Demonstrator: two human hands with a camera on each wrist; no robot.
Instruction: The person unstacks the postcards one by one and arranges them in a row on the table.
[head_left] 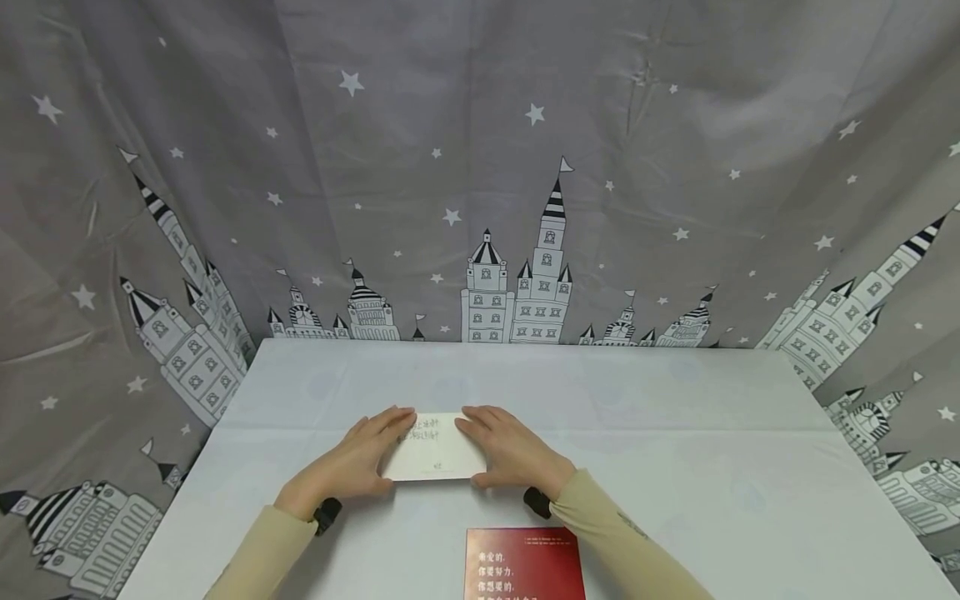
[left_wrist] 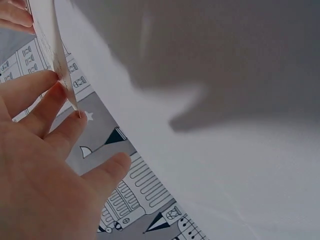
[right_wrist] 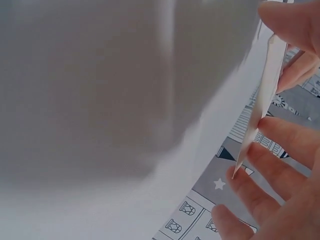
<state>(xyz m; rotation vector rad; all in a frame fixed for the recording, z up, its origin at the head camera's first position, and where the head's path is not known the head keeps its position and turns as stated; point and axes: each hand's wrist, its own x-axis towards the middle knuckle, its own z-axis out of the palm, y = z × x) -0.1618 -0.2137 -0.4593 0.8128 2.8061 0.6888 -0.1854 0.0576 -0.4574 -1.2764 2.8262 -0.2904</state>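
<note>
A white card (head_left: 438,454) with handwritten-style dark characters is held level in front of the person, between both hands. The left hand (head_left: 358,457) grips its left edge, thumb at the near corner and fingers along the far side. On the opposite edge, the right hand (head_left: 513,450) holds it the same way. From the left wrist, the card (left_wrist: 52,45) shows nearly edge-on against the fingertips (left_wrist: 75,125). The right wrist view has the thin card (right_wrist: 260,100) resting on spread fingers, the thumb on its other face. Broad shadows lie on the white tabletop below it.
A red card or booklet (head_left: 521,562) with white characters lies on the white table (head_left: 675,467), close to the right forearm and cut off by the frame's bottom. Behind the table hangs a grey curtain (head_left: 420,108) printed with stars and castles.
</note>
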